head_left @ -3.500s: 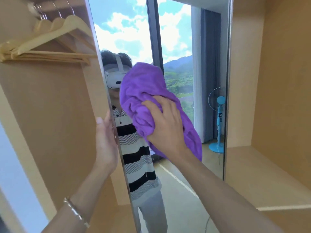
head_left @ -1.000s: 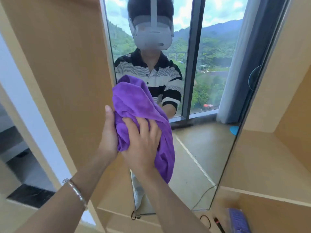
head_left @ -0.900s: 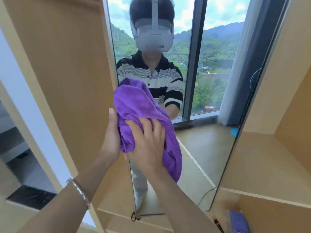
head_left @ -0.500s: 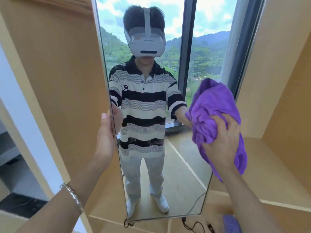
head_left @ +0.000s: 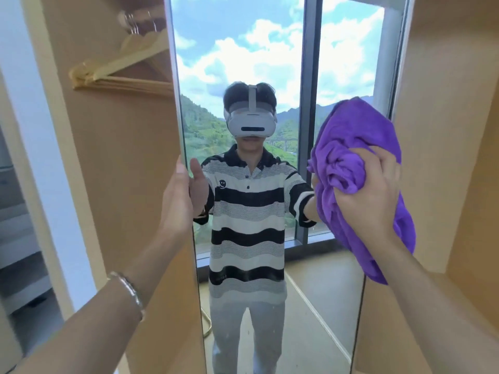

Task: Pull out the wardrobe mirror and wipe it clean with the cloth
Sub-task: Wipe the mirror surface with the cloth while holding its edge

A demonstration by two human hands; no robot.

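The tall wardrobe mirror [head_left: 256,63] stands pulled out in front of me, reflecting a person, a window and green hills. My left hand [head_left: 176,195] holds the mirror's left edge at mid height, fingers wrapped behind it. My right hand [head_left: 370,193] grips a bunched purple cloth [head_left: 356,139] pressed against the glass at the mirror's right edge. Part of the cloth hangs down below my wrist.
Wooden hangers [head_left: 118,68] hang on a rail in the wardrobe compartment to the left. Light wood wardrobe panels [head_left: 445,130] and a shelf stand on the right. A white door frame [head_left: 40,157] runs down the far left.
My view has lifted, showing the hangers again. The right hand with the cloth has moved up along the mirror's right side, after sweeping across from the left edge. The left hand keeps its hold.
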